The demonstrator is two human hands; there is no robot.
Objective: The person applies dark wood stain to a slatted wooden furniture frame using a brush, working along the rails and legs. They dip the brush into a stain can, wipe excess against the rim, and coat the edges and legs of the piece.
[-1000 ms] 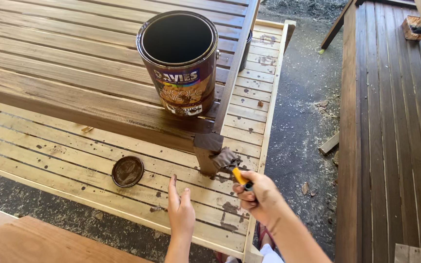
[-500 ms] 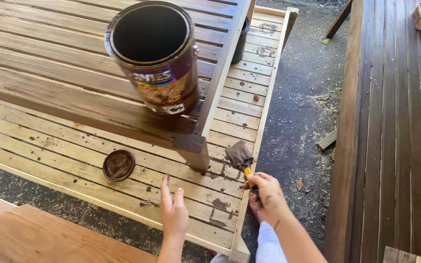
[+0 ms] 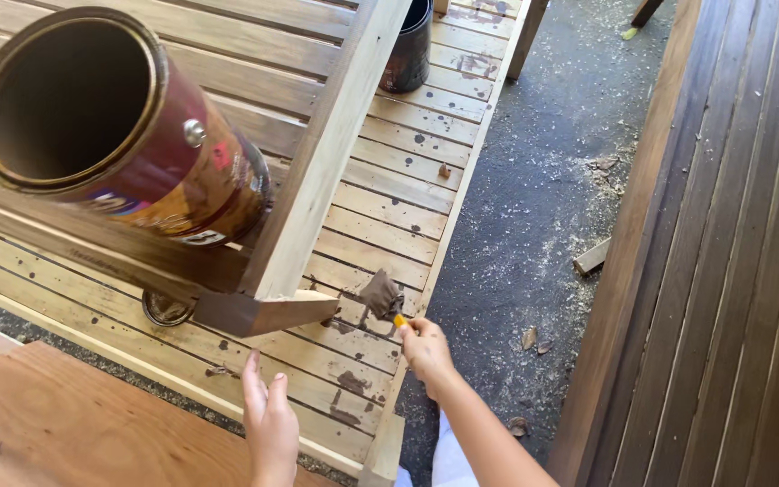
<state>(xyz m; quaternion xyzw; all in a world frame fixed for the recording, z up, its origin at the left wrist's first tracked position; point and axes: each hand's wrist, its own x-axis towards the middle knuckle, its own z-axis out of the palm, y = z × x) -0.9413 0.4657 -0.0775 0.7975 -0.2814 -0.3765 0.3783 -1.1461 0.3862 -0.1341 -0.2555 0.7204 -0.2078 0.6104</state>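
My right hand grips a stain-loaded paintbrush by its orange handle, bristles just right of a stained wooden leg end of the slatted furniture piece. My left hand rests flat, fingers together, on the pale slatted pallet below that leg. A large open stain can stands on the furniture's slats, close to the camera at upper left.
A second dark can stands on the pallet at the top. A round lid lies under the furniture. A reddish board fills the lower left. Dark stained decking panels stand right, across sawdust-strewn ground.
The view has come closer and lower, so the can looms larger. My right hand carried the brush from the leg's face to just right of the leg end. My left hand stays on the pallet.
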